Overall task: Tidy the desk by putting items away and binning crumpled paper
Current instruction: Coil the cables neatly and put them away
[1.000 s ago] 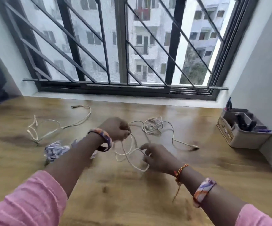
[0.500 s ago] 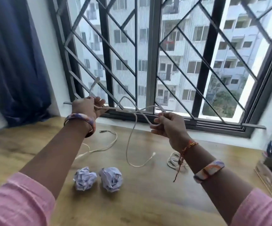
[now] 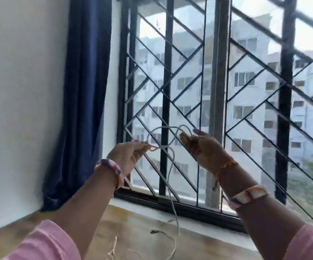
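Barred window (image 3: 217,91) fills background. Left hand (image 3: 128,156) pinches white cable (image 3: 170,166) at center; right hand (image 3: 204,149) apparently open, fingers extended through loop; tail drops to table (image 3: 133,222).

two hands (image 3: 127,156), two bangles (image 3: 112,169), one blue curtain (image 3: 80,109), perhaps two cables (image 3: 170,166)

I have one view only, from the head camera, so nothing is shared with another. It faces forward and tilted up toward the barred window (image 3: 217,102), close in. The wooden desk (image 3: 133,228) sits at six o'clock, a blue curtain (image 3: 84,102) at ten o'clock.
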`<state>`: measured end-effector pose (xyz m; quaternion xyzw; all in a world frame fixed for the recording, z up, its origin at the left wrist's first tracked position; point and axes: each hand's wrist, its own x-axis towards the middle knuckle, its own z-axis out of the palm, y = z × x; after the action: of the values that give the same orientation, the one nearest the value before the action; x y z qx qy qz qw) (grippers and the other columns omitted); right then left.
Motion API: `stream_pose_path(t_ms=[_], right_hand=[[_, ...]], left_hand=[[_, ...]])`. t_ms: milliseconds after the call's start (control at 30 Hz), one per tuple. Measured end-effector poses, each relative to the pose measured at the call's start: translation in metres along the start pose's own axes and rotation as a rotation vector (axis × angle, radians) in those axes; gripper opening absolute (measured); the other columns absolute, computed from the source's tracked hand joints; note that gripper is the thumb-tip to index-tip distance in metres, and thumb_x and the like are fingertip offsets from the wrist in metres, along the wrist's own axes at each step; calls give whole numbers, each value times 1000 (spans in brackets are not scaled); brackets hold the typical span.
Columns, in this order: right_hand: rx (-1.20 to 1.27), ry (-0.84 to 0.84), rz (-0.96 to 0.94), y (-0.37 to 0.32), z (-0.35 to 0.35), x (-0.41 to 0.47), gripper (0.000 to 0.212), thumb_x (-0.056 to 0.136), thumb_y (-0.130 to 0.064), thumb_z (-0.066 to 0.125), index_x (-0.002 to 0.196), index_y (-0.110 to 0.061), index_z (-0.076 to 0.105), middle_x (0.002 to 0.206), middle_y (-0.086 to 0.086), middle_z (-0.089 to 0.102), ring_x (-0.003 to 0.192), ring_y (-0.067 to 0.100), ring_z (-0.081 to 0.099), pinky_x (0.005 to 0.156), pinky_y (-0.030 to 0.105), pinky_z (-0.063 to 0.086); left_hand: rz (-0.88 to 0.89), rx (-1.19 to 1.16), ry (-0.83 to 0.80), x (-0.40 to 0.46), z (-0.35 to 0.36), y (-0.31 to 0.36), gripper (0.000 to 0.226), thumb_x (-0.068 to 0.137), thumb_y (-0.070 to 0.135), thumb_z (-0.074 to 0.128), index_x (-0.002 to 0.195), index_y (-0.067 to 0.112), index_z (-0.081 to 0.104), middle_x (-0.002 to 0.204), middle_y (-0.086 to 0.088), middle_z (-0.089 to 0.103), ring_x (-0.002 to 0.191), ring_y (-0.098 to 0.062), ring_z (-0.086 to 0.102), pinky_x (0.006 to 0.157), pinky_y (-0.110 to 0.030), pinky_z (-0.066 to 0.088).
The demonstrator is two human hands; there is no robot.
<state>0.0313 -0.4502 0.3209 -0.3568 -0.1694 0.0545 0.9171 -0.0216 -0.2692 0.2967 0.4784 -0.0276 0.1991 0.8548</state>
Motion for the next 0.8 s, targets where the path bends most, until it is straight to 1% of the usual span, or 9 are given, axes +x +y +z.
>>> stream_pose_path(t_ms=[67,233,333,400,467,533,633,700,800], right_hand=[[25,-64,11,11,22,5,35,91,18,26,111,-4,44,79,25,57,44,20,65,43,25,54],[141,-166,35,28,65,20,22,97,8,29,91,2,49,60,20,67,48,20,67,41,22,52],[132,-225,2,34,76,29,18,99,-3,33,108,-2,48,65,13,71,56,17,70,45,23,54],[-6,-243,-50,37,77,29,25,98,-13,40,122,-13,46,82,7,73,70,16,71,55,28,57],[-218,-287,-123,42,75,24,39,93,-17,49,131,-22,40,107,2,68,92,19,65,74,35,55],[-431,-337,-210,48,76,17,52,92,-15,52,138,-27,32,118,4,62,103,22,61,79,35,51],[-901,-355,-438,59,82,16,64,91,-15,56,143,-32,24,109,5,66,90,20,64,70,33,50],[-1144,-360,-594,65,88,18,60,89,-19,59,140,-34,32,98,0,69,75,9,64,65,27,50],[-1105,-361,-600,67,93,17,37,93,-11,50,127,-24,50,92,-3,68,67,-5,61,61,15,45]], left_hand=[[24,-4,-12,6,-13,8,13,83,-10,52,92,-4,57,89,-14,59,77,-20,60,57,-22,58],[50,129,-147,5,-42,29,19,60,13,70,78,19,66,89,-6,66,83,-21,59,79,-37,47],[121,-30,-190,6,-41,41,12,69,4,63,77,13,64,76,-5,71,66,-16,67,67,-34,58],[192,-95,-92,12,-35,50,17,78,-7,56,76,9,63,64,-3,68,51,-9,64,51,-21,56],[251,-50,20,16,-31,61,25,83,-13,51,77,8,63,69,-4,66,46,-4,61,44,-14,50],[309,51,96,20,-26,68,29,83,-16,49,78,8,65,76,-5,65,42,-1,58,41,-12,47],[382,161,131,22,-19,73,35,84,-17,43,79,10,65,79,-6,65,41,-3,56,41,-14,47],[373,177,28,21,-12,74,37,86,-17,40,90,10,66,86,-8,67,50,-9,62,47,-17,52],[334,189,-182,18,-6,75,34,88,-14,42,111,4,61,95,-11,69,64,-17,70,59,-23,58]])
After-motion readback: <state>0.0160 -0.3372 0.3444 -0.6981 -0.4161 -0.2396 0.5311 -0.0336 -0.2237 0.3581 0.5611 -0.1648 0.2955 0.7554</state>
